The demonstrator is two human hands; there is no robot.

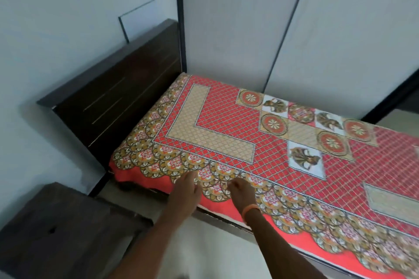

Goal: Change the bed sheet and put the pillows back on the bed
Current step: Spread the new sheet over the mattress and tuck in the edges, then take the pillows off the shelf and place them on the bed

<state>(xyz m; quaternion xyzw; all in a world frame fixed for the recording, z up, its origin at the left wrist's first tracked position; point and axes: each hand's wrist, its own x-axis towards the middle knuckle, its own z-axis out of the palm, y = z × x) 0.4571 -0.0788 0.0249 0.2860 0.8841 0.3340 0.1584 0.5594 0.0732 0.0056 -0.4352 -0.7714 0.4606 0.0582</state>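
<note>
A red and gold patterned bed sheet (226,124) is spread flat over the bed, its scalloped border hanging over the near side. My left hand (184,190) lies flat on the sheet's near edge, close to the headboard corner, fingers straight. My right hand (241,192), with an orange band at the wrist, rests on the same edge a little to the right, its fingers curled down into the cloth; whether it pinches the sheet I cannot tell. No pillows are in view.
A dark wooden headboard (127,88) stands at the bed's left end against the wall. A dark wooden bedside table (61,231) sits at lower left. White wardrobe doors (294,29) run behind the bed. Pale floor (204,253) lies between me and the bed.
</note>
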